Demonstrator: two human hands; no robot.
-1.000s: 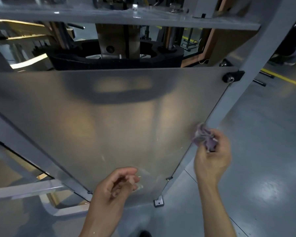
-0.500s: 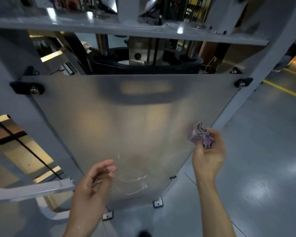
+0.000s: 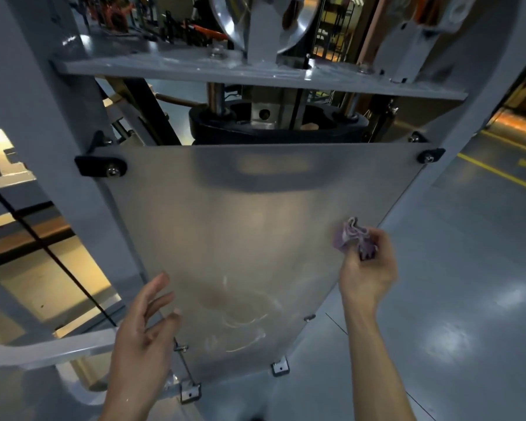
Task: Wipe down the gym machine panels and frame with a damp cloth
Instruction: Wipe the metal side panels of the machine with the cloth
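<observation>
Under grey floor with yellow lines, upright panel runs 12-to-6; right hand pinches cloth at 3; left hand spread.

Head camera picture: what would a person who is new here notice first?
The large frosted panel fills the middle, held to the grey frame by black brackets at its top corners. At its right edge the right hand grips a bunched purple cloth. The left hand is open near the lower left edge, beside faint curved streaks.

No readable text, labels, brands or numbers on anything in view.
</observation>
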